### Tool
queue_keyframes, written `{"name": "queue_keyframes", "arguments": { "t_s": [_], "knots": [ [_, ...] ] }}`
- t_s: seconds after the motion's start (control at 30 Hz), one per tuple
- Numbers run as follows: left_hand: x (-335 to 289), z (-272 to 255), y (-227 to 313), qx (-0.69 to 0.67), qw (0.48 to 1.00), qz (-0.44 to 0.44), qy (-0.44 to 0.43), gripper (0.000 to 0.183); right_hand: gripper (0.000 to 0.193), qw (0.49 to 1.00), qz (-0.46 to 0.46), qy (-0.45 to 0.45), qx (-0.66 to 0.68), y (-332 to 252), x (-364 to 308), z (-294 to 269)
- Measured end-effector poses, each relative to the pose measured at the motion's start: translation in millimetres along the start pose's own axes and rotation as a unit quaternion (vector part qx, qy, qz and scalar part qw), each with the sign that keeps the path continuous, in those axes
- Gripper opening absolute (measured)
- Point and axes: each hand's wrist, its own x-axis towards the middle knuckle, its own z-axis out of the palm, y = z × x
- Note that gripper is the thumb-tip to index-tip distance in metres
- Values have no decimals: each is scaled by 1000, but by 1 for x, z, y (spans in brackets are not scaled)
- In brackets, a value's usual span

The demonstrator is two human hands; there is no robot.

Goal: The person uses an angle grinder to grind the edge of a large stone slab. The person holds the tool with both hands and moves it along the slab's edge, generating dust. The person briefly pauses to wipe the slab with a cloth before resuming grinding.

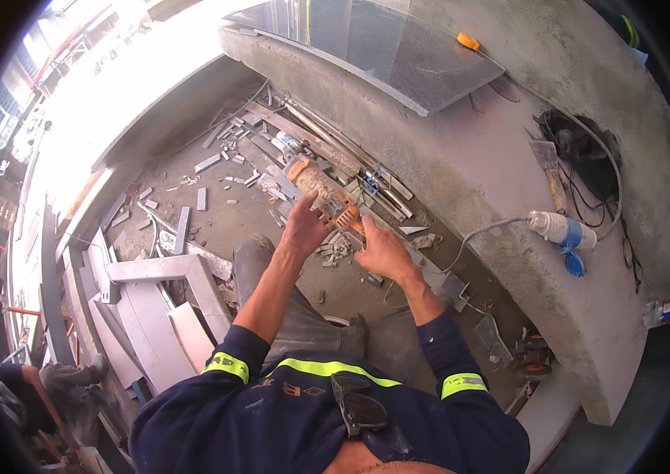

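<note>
A dusty orange power tool (315, 180), its shape like a grinder, points away from me above the littered ground. My right hand (386, 251) is wrapped round its orange rear handle. On the other side, my left hand (304, 227) rests against the tool's body with its fingers curled at the vented part; their tips are partly hidden. The far end of the tool is hard to make out among pale scraps. Beneath it lie broken grey stone pieces (335, 246). Both forearms reach forward over my bent knees.
Right, a concrete ledge (461, 170) carries a grey slab (398, 59), an orange tape measure (468, 41), a scraper (548, 170), a cable connector (562, 231) and a plastic bottle (669, 310). Metal bars (350, 158) lie alongside. Left are stacked panels (141, 320) and another person's leg (74, 379).
</note>
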Motion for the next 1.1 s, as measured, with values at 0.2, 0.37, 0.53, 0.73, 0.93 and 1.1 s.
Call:
{"name": "queue_keyframes", "arguments": {
  "t_s": [0.2,0.37,0.53,0.73,0.93,1.1],
  "knots": [
    [10,39,4,42,996,30,66,55,62,996,-30,20,-87,-23,-11,-11],
    [33,91,38,-6,997,72,-25,51,72,964,-60,97,-239,-63,9,-61],
    [72,160,82,-29,990,124,-58,57,71,924,-59,151,-345,-103,41,-124],
    [101,182,107,7,983,170,-69,53,75,915,-42,173,-363,-119,70,-145],
    [114,177,106,8,983,174,-62,49,74,921,-34,148,-359,-120,78,-159],
    [121,176,109,39,981,176,-66,51,73,921,-37,160,-354,-121,81,-159]
  ]
}}
